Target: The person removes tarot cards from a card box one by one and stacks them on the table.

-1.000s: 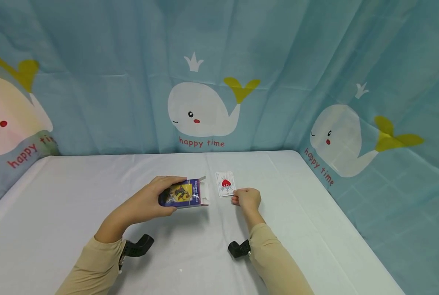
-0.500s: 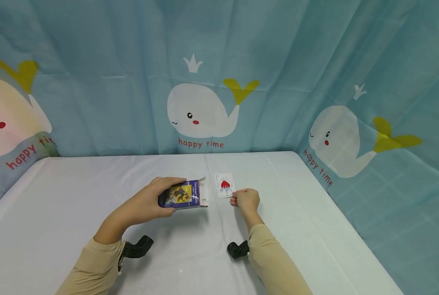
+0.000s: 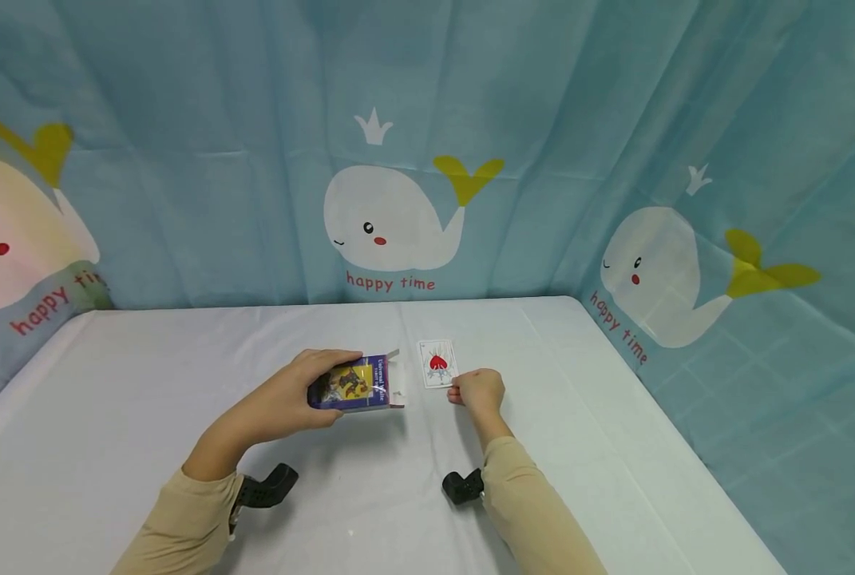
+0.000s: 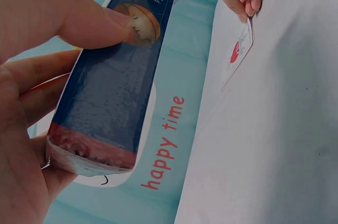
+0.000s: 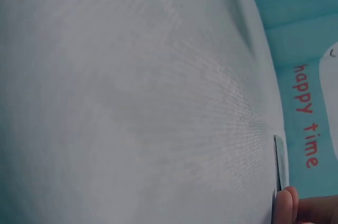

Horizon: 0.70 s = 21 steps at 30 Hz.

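In the head view my left hand (image 3: 294,393) grips a blue tarot card box (image 3: 351,383) above the table, its opened end and white flaps facing right. The left wrist view shows the thumb (image 4: 113,26) pressed on one narrow side of the box (image 4: 108,97), other fingers behind it. To the right of the box, my right hand (image 3: 479,391) pinches the lower right corner of a white card (image 3: 437,364) printed with a red heart. That card (image 5: 280,160) appears almost edge-on in the right wrist view, between fingertips (image 5: 284,205). Whether it touches the cloth I cannot tell.
A white cloth (image 3: 370,511) covers the table. Behind it and along the right side hangs a blue curtain (image 3: 255,200) with printed whales. Black wrist-worn devices stick out from the left wrist (image 3: 267,485) and right wrist (image 3: 463,485).
The whole head view has shifted slightly, with the scene sitting a few pixels lower. Both hands keep their hold on the box and the card, with hardly any movement.
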Tool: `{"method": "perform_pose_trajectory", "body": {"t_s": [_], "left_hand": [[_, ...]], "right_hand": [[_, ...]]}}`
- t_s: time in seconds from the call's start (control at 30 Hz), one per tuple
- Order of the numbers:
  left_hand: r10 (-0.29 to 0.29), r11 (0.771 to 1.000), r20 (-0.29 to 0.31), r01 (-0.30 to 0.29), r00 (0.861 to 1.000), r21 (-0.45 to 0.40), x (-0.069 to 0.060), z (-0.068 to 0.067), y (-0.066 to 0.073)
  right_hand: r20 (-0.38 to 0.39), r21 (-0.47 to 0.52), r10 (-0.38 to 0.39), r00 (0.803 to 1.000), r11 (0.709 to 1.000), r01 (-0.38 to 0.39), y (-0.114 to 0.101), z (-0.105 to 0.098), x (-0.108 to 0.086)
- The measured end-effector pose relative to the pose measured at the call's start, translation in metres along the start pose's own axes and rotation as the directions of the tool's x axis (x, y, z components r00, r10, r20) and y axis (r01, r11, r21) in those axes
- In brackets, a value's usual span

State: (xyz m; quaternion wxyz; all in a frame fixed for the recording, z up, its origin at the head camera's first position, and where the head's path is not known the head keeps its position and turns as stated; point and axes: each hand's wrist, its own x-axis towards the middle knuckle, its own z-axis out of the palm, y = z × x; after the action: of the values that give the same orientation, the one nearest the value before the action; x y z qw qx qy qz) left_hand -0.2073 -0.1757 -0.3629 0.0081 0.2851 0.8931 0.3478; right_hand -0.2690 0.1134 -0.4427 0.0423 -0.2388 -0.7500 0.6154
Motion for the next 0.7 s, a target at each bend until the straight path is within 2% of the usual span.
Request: {"method": "perform_pose_trajectory", "body": {"t_s": [0.27, 0.7], "left_hand": [[0.007, 1.000, -0.010, -0.007, 1.000, 0.017, 0.0002, 0.0000, 0.0002], [0.002, 1.000, -0.011, -0.002, 1.000, 0.027, -0.0004, 0.0006, 0.0000]], "right_hand": [[0.004, -0.029, 0.000, 1.000, 1.000, 0.000, -0.0030, 0.0001, -0.0003], [0.004, -0.015, -0.023, 1.000, 1.000, 0.023, 0.0019, -0.0018, -0.0028]]}}
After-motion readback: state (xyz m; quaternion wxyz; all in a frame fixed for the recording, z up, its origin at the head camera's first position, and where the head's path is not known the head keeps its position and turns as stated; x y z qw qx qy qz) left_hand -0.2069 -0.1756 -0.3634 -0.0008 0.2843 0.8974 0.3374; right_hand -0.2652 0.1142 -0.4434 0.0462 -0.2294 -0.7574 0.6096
